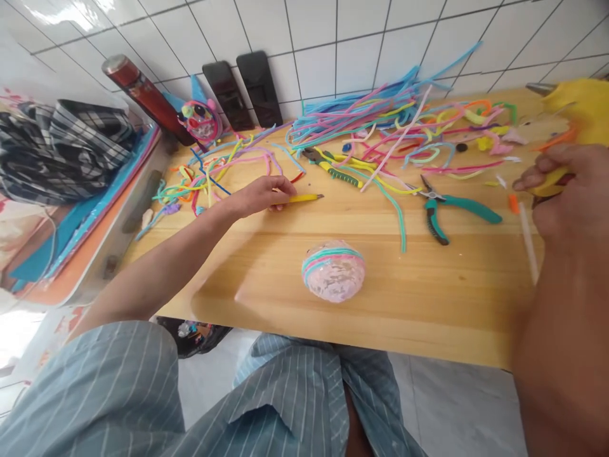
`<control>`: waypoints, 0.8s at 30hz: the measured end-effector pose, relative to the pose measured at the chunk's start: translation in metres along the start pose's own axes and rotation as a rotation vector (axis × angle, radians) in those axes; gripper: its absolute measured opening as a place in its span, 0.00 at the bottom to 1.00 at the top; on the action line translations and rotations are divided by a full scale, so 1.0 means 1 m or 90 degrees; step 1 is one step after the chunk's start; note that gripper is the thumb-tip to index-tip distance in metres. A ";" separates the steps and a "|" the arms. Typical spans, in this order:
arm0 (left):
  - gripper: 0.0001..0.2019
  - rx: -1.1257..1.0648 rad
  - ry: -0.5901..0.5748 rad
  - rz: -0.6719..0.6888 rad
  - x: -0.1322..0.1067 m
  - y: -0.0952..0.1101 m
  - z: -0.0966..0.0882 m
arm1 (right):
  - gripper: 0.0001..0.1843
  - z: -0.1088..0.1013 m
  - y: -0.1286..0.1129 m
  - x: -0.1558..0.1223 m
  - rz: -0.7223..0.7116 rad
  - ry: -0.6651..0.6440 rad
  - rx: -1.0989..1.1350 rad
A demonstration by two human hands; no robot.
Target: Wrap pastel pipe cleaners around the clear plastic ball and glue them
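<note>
My left hand (267,193) is closed on the end of a slim yellow utility knife (304,198), whose tip points right, low over the wooden table. At the right edge my right hand (554,181) grips a yellow hot glue gun (583,111), slightly blurred, its nozzle pointing left. Between the hands, nearer to me, sits a pale pink ball (333,271) with green and pink pipe cleaners wound round its upper part. A glue stick (528,241) shows just below the right hand.
Teal-handled pliers (440,209) and yellow-green pliers (333,168) lie on the table (419,298). Behind them spreads a pile of pipe cleaners (352,117). Two dark phones (259,89), a decorated figure (202,120) and a red flask (147,98) stand by the tiled wall.
</note>
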State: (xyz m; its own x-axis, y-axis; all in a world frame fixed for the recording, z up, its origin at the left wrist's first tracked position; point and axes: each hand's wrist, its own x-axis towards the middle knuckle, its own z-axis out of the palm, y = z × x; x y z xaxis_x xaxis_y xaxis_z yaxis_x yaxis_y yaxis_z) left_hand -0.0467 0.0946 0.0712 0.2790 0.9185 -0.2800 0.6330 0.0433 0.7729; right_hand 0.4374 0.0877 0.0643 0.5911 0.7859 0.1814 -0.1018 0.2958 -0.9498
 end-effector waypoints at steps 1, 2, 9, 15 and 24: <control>0.11 0.026 -0.002 0.018 0.001 0.001 0.002 | 0.15 0.000 0.002 0.000 -0.003 -0.006 0.007; 0.11 0.049 0.005 0.038 0.002 0.001 0.005 | 0.16 0.001 0.003 -0.001 -0.005 -0.012 0.010; 0.15 0.103 0.094 0.121 0.001 -0.001 0.028 | 0.13 0.010 -0.001 -0.020 -0.002 -0.094 -0.104; 0.12 0.118 0.079 0.194 -0.006 0.002 0.046 | 0.22 0.024 -0.014 -0.047 0.037 -0.215 -0.284; 0.15 0.229 0.055 0.305 -0.016 0.001 0.051 | 0.22 0.044 -0.035 -0.069 0.001 -0.233 -0.339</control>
State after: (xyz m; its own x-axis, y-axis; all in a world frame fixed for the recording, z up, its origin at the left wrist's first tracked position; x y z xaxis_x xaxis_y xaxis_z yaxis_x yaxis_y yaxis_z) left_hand -0.0136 0.0604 0.0471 0.5426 0.8327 0.1106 0.6606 -0.5043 0.5562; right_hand 0.3650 0.0470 0.0963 0.2710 0.9481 0.1661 0.3645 0.0586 -0.9294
